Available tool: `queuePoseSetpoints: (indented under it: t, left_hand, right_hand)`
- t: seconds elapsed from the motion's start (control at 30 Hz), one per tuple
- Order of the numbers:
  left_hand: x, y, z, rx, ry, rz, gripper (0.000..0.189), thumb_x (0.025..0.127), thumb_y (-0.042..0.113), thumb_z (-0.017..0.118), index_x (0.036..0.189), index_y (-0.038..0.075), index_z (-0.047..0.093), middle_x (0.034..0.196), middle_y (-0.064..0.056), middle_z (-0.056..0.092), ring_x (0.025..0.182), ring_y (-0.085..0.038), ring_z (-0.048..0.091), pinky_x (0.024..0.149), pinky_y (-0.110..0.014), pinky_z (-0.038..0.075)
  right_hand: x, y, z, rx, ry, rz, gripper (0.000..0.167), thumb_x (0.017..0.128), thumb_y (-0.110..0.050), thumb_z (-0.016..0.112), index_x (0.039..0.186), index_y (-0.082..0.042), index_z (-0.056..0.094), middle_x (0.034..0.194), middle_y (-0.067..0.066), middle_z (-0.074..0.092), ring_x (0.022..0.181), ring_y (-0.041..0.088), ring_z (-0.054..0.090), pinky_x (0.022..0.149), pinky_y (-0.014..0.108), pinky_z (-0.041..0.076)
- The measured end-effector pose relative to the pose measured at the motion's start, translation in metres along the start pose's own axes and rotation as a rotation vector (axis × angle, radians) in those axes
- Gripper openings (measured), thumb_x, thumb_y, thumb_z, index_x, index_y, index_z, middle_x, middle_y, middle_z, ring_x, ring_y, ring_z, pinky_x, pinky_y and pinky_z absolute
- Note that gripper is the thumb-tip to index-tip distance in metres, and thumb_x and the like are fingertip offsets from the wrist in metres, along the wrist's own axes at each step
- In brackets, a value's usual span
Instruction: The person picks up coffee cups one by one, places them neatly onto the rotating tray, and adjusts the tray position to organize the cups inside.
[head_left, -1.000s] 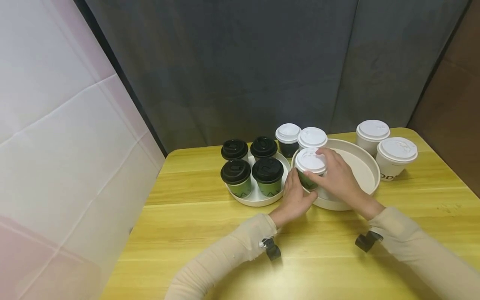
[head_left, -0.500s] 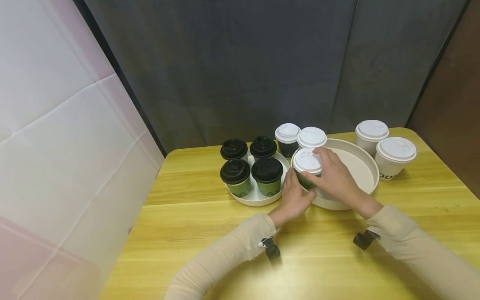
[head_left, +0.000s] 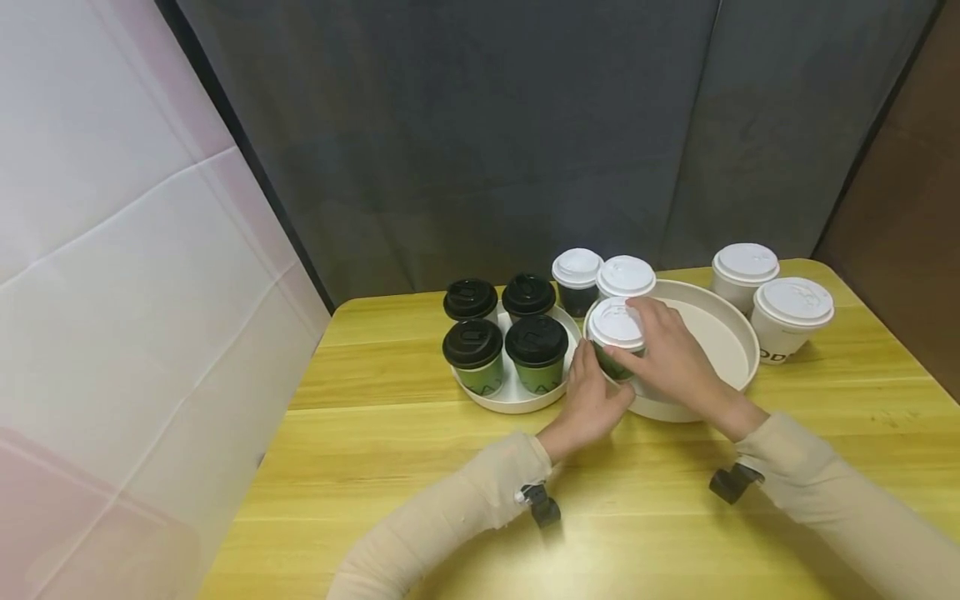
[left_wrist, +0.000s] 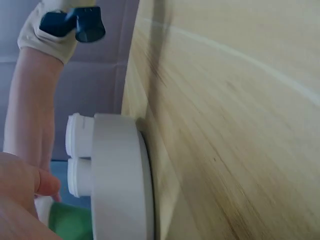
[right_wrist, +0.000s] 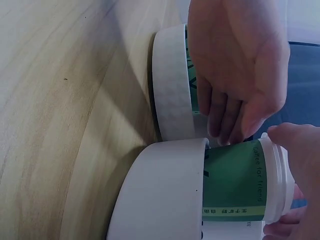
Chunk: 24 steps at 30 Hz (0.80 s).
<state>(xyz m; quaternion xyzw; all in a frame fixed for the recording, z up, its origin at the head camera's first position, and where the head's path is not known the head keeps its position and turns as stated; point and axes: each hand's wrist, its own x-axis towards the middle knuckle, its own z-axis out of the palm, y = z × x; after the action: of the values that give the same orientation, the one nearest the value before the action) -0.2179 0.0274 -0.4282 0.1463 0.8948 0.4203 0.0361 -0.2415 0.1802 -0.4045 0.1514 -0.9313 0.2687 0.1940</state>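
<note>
Sitting within the left side of the right tray (head_left: 716, 333), the cup (head_left: 617, 329) was near upright, green body below a white lid; the tray wall hid its base. Small lettering ran along the green in the right-wrist view. Right hand (head_left: 678, 354) reached over from the right, thumb and fingers clamped on the cup around its lid. Left hand (head_left: 588, 404) lay at the cup's left, between the two trays, its fingers extended and close together, holding nothing; could not tell whether the fingertips met the cup.

Directly behind the cup, a white-lidded cup (head_left: 626, 277), mostly hidden; could not tell if it was in the tray or just behind it. Left of that, a dark cup (head_left: 577, 279), also white-lidded, upright. Left tray (head_left: 513, 405), round and pale, lay just beside the right one and carried four black-lidded cups (head_left: 536, 342), two in front, two behind; the front pair showed green sides.

At the right tray's far right, two white cups (head_left: 795, 308) stood upright on the surface (head_left: 390, 483), one behind the other, the nearer bearing dark letters. Pale sleeves (head_left: 465, 492) on both arms, a small black device at each wrist. Dark grey backdrop (head_left: 480, 150) behind.
</note>
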Motion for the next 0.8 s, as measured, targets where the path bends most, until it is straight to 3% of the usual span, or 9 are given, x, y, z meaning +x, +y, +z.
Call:
queuePoseSetpoints:
  t: [0.4,0.6,0.67,0.8]
  left_hand:
    - [-0.029,0.015,-0.019,-0.049,-0.116,0.017,0.091,0.09,0.03,0.055,0.156,-0.006,0.004,0.166,-0.022,0.001,0.156,-0.032,0.004,0.127,-0.048,0.018]
    - [-0.043,0.032,-0.047,-0.016,-0.218,0.078,0.086,0.095,0.036,0.052,0.158,0.0,0.006,0.167,-0.018,0.004,0.156,-0.027,0.006,0.127,-0.047,0.019]
    - [-0.045,0.04,-0.06,-0.009,-0.218,0.112,0.084,0.096,0.035,0.053,0.158,0.002,0.008,0.167,-0.016,0.008,0.156,-0.025,0.01,0.126,-0.045,0.021]
    - [-0.041,0.055,-0.085,-0.019,-0.16,0.178,0.08,0.097,0.033,0.054,0.159,0.006,0.01,0.167,-0.011,0.012,0.155,-0.022,0.013,0.126,-0.044,0.023]
  right_hand:
    - [-0.002,-0.003,-0.009,0.014,0.033,-0.032,0.071,0.086,-0.035,0.075,0.137,0.003,0.043,0.136,0.025,0.05,0.124,0.043,0.047,0.103,0.059,0.042]
    - [-0.001,-0.007,-0.016,0.008,0.015,-0.04,0.071,0.087,-0.034,0.074,0.139,0.003,0.043,0.138,0.026,0.05,0.128,0.044,0.047,0.107,0.059,0.039]
    - [0.001,-0.01,-0.02,0.003,0.012,-0.051,0.07,0.087,-0.034,0.074,0.138,0.002,0.044,0.136,0.025,0.052,0.127,0.043,0.048,0.106,0.059,0.041]
    - [0.011,-0.015,-0.029,-0.025,0.016,-0.09,0.066,0.086,-0.032,0.075,0.136,0.001,0.046,0.132,0.023,0.056,0.122,0.041,0.051,0.101,0.058,0.044]
